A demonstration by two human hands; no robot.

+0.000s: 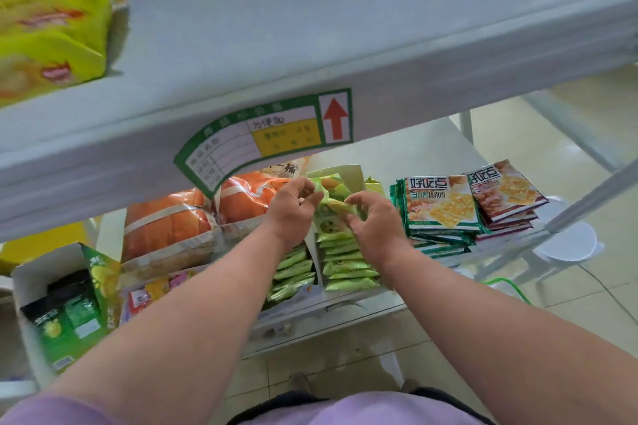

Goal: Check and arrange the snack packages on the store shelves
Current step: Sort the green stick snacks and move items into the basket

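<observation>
Small light-green snack packets (340, 254) stand in rows inside an open white display box (348, 171) on the lower shelf. My left hand (293, 209) pinches the top of one green packet (329, 188) at the back of the row. Beside it my right hand (374, 222) has curled fingers on the same cluster of packets; its exact grip is partly hidden. A second row of green packets (293, 271) lies under my left forearm.
Stacks of flat green cracker packs (436, 205) and red ones (505, 191) sit to the right. Orange bread bags (165, 224) lie to the left, and a box of dark green bags (70, 317) at far left. The upper shelf (310, 45) with a price label (262, 136) overhangs; yellow bags (51, 34) sit on it.
</observation>
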